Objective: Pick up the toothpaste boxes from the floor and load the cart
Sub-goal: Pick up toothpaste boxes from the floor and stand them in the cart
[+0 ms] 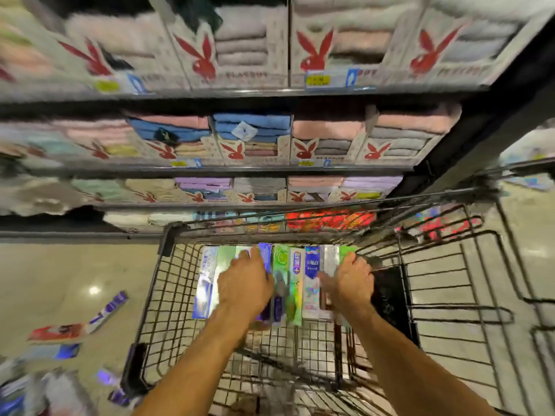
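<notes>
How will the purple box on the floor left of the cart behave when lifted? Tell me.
The purple box looks like a long thin carton: probably stiff and light. Flat on the glossy floor, it likely slides, not rolls.

shelving (240,94): dark rails, several tiers across upper frame | folded towels (252,123): stacks in pink, blue, grey, lilac, cream | display boxes (312,55): white, red rabbit logo | price tags (316,79): yellow-and-blue, on shelf edges | upper left blurred
</notes>
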A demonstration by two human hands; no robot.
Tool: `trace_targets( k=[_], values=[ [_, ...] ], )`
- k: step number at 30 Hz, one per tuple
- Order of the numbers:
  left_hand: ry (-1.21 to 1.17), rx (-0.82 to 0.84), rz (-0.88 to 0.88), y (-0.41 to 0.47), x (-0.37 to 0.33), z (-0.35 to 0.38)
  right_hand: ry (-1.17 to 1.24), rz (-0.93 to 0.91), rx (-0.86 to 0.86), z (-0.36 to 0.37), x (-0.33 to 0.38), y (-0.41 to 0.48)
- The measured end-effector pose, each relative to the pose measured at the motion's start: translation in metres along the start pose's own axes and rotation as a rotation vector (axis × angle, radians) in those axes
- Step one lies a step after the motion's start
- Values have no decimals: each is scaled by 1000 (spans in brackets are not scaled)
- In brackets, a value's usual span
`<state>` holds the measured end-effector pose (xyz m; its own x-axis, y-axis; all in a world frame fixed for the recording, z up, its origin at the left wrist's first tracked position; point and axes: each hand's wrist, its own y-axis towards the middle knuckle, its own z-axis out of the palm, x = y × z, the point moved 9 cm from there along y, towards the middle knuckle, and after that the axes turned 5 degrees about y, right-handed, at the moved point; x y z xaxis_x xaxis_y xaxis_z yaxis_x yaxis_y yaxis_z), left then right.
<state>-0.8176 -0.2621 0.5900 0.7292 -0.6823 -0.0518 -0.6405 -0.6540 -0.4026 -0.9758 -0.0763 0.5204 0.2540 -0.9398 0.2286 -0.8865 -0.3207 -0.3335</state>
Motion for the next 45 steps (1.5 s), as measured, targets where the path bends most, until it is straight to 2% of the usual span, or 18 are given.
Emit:
trace_targets(
  k=[4,9,13,17,24,32,38,45],
  values=[
    [36,-98,56,-51,-7,-91,-62,-259,-27,-110,60,-33],
    [110,-237,-7,-119,21,-194,-105,-643,-112,-226,165,-101],
    [126,-337,-107,-171,76,-254,-143,-886,-168,-276,249,-159],
    [133,-391,-265,-223,150,-289,-169,-1070,-189,-294,324,-223],
    [110,-473,-538,-342,290,-295,-201,-1345,-110,-256,428,-362],
    [101,-424,-802,-494,446,-230,-235,-1532,4,-165,507,-539],
    [80,-336,-892,-565,532,-178,-191,-1594,34,-103,544,-630],
    [40,-252,-899,-572,601,-129,-264,-1583,108,-28,583,-669]
  ],
)
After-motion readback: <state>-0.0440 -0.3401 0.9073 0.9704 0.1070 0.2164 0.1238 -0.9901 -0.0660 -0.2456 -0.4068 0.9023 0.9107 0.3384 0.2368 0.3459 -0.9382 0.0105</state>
